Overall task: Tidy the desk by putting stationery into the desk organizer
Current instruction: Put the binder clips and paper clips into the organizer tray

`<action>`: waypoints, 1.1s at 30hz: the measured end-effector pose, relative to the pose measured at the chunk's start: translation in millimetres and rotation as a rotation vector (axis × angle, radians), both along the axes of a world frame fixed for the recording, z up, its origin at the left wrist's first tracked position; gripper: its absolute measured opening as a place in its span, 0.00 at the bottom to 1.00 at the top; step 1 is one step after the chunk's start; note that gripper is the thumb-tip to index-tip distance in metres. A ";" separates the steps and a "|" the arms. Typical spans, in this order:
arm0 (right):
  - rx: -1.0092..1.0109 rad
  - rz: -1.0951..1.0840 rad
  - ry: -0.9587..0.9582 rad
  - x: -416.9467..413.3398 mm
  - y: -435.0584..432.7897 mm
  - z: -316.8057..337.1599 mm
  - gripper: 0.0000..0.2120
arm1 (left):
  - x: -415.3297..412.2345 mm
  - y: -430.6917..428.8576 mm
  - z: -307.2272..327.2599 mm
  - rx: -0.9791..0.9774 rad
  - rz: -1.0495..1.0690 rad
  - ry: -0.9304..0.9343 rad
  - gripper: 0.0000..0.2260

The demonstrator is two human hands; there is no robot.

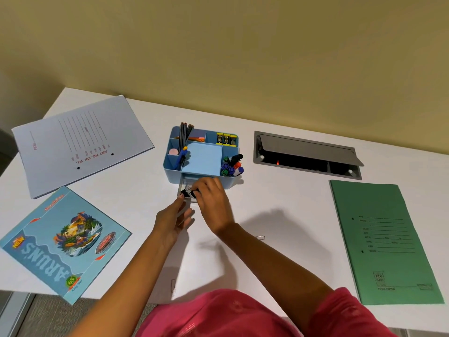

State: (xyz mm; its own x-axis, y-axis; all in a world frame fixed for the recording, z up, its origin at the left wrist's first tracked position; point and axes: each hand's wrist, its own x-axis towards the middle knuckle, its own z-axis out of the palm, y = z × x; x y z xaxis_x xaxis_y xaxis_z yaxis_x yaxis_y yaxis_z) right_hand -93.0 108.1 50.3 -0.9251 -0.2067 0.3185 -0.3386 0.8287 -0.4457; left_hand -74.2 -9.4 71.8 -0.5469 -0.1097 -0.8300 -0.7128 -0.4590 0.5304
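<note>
Between the right hand's (210, 197) pinching fingers sits a black binder clip (187, 192), over the desk organizer's (175, 175) drawer (184, 183) — light, stiff, springy; hold its body. Left hand (171, 221) touches it — grip unclear.

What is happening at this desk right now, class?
A person is tidying stationery into a blue desk organizer. Its small front drawer is pulled open, and the right hand pinches black binder clips over it while the left hand reaches in beside them. Pencils and markers already stand in the compartments.
</note>
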 end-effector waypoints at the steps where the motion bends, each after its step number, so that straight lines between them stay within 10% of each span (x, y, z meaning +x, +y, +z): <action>1: -0.029 -0.018 0.001 1.2 0.9 0.7 0.06 | 0.5 0.0 1.2 0.000 0.003 0.002 0.10; 8: -0.465 -0.274 -0.052 37.4 13.9 10.2 0.10 | 3.4 -2.1 12.4 0.005 0.037 0.034 0.15; 14: -0.867 -0.740 -0.982 43.9 36.2 9.0 0.13 | 0.1 -3.4 10.9 -0.050 0.018 0.041 0.15; 33: -1.121 -0.680 -1.026 -9.5 28.1 24.8 0.16 | -35.6 9.5 22.8 -0.035 0.006 -0.018 0.21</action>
